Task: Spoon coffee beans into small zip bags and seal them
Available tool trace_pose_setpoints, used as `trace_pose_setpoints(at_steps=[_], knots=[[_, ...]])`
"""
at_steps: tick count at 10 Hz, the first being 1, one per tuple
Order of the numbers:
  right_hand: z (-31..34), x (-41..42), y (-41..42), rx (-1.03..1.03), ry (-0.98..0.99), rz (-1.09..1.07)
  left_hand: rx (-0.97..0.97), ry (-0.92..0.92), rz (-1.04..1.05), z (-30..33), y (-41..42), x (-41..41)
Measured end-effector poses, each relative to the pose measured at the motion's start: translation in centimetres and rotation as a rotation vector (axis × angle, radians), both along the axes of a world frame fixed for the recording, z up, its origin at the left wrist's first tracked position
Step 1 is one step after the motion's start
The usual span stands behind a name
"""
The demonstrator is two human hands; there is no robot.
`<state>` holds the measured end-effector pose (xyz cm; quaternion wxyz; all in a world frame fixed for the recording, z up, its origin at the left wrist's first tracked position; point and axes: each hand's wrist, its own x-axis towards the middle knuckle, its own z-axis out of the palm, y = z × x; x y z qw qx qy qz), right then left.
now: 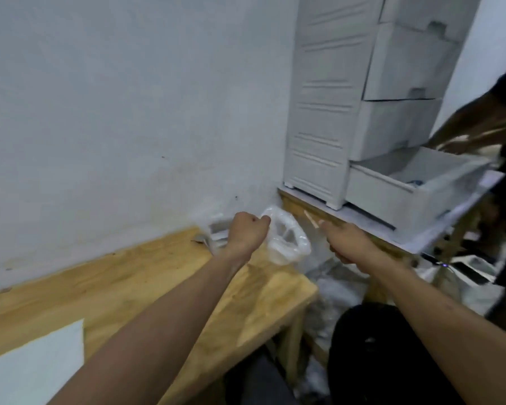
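— Curled tight, the left hand (247, 233) pinches the top edge of a clear plastic bag (287, 244), which hangs in the air just past the far right corner of the wooden table (146, 290), close to the white wall (114, 112).

— And the right hand (348, 244)?

— Its fingers are closed round a thin pale stick (311, 220), perhaps a small wooden spoon; the blur hides the tip. It sits just beside the bag, to its right, not touching it.

— Anything inside the bag?

— Something whitish and rounded shows through the plastic, but I cannot tell what it is. No beans are plainly visible.

— What else is around?

— A white sheet (32, 363) lies on the table's near left corner. To the right, a white plastic drawer unit (333, 97) stands on a second surface, its lowest drawer (398, 191) pulled out. Another person's arm (476, 127), blurred, reaches over that open drawer from the right edge. A black rounded thing (374, 346) sits low between the two forearms, and crumpled clear plastic (336, 285) lies on the floor between the tables.
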<state>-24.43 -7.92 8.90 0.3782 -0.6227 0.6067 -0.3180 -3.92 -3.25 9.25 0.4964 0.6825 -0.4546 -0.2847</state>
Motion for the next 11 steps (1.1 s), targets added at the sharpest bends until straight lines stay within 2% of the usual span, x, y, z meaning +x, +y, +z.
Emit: trace_pose_setpoints(at_steps=[2,4,5,7,8,9,10,11], knots=[[-4.1,-13.0,3.1,-0.009,0.104,-0.173,0.044,-0.033,-0.253,-2.7,-1.0,-12.1],[-8.7,-20.8,5.9,0.213,0.224,-0.320,0.148,-0.109,-0.404,-7.5,-1.4,-21.6],[-12.2,-22.4,6.1,0.308,0.240,-0.304,0.228,-0.165,-0.410,-10.8,-1.2,-24.1],[-17.2,-22.4,5.7,0.526,0.234,-0.210,0.368,-0.155,-0.364,-16.5,-1.4,-26.1],[-18.5,-21.9,5.2,0.647,0.077,-0.167,0.454,-0.116,-0.371,-18.3,-1.9,-26.2],[-19.0,-21.5,5.2,0.732,-0.008,-0.109,0.624,-0.076,-0.501,-19.3,-1.9,-25.9],[-19.7,-21.7,4.9,0.808,-0.001,-0.042,0.721,-0.202,-0.654,-20.3,-1.9,-25.2],[-19.9,-21.5,4.6,0.855,-0.002,-0.025,0.719,-0.340,-0.737,-20.9,-2.0,-24.9]])
